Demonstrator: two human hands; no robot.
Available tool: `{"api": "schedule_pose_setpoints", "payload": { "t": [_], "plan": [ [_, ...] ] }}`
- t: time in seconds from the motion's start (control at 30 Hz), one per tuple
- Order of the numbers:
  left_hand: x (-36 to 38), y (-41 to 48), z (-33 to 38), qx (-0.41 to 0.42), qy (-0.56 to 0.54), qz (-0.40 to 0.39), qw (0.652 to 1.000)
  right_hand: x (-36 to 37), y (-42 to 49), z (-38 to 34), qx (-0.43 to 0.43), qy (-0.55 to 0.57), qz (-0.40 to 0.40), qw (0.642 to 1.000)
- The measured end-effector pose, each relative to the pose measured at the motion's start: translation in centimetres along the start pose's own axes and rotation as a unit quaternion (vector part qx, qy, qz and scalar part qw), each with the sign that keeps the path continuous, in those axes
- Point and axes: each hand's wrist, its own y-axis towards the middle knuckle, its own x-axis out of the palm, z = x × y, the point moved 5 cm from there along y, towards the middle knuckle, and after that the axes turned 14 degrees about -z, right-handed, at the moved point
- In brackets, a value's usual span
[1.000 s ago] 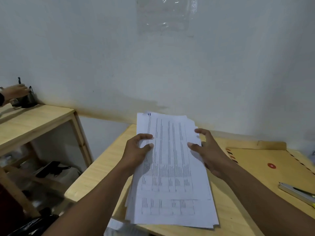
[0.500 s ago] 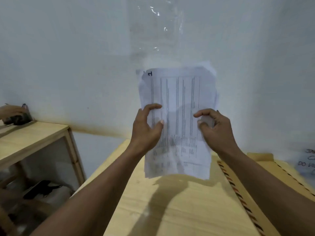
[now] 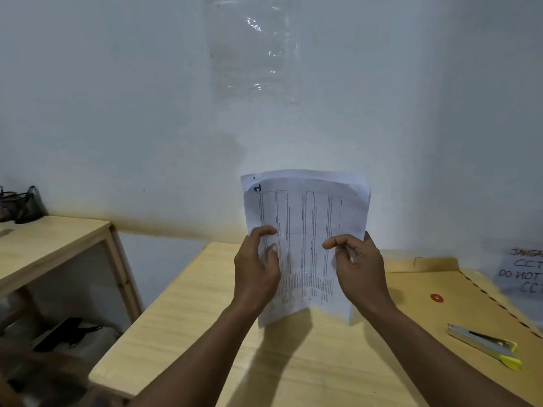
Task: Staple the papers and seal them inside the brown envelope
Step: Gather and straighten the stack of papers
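Upright between both hands, the papers (image 3: 305,230) stand on their lower edge on the wooden surface (image 3: 188,333), printed side toward the camera, with columns of small text and a handwritten mark near the top left corner. The left hand (image 3: 257,274) clamps the stack's left edge — thumb across the front, fingers curled behind. The right hand (image 3: 360,271) clamps the right edge the same way, its thumb and forefinger pinched over the sheet's margin. The top of the stack bows a little, and at least one sheet behind peeks out above the front page.

To the right, the brown envelope (image 3: 435,315) lies flat on the surface, well apart from the papers' lower edge, with a striped border along its far side and a small red disc (image 3: 436,297) on its face. A stapler (image 3: 484,345) — silver with a yellow end — rests on the near part of the envelope, lying on its side at an angle. Beyond the envelope, a white sheet with handwritten capital letters (image 3: 523,274) leans at the wall; only part of the writing shows.

On the left stands a separate wooden shelf unit (image 3: 58,248), with dark objects (image 3: 20,207) at its back by the wall and more dark items on its lower level, too dim to identify. A clear plastic sleeve (image 3: 255,51) is stuck on the white wall above.
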Motion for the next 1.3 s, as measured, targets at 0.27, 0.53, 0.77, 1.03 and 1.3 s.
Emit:
{"api": "schedule_pose_setpoints", "payload": {
  "t": [0.27,0.53,0.77,1.03,1.3],
  "plan": [
    [0.1,-0.1,0.1,0.047,0.063,0.01,0.997,-0.6,-0.2,0.0,-0.027,-0.026,0.028,0.999],
    [1.9,-1.1,-0.3,0.05,0.037,-0.032,0.998,-0.7,-0.8,2.0,-0.01,-0.054,0.025,0.998],
    [1.7,-0.8,0.6,0.044,0.015,0.003,0.999,-1.6,-1.0,2.3,-0.003,-0.05,0.038,0.998],
    [0.1,1.5,2.5,0.034,-0.033,0.006,0.999,-3.2,-1.0,2.5,-0.002,-0.065,0.011,0.998],
    [1.0,2.5,1.6,-0.029,-0.062,-0.134,0.989,-5.5,-0.7,3.1,0.058,-0.21,0.035,0.975]
  ]
}}
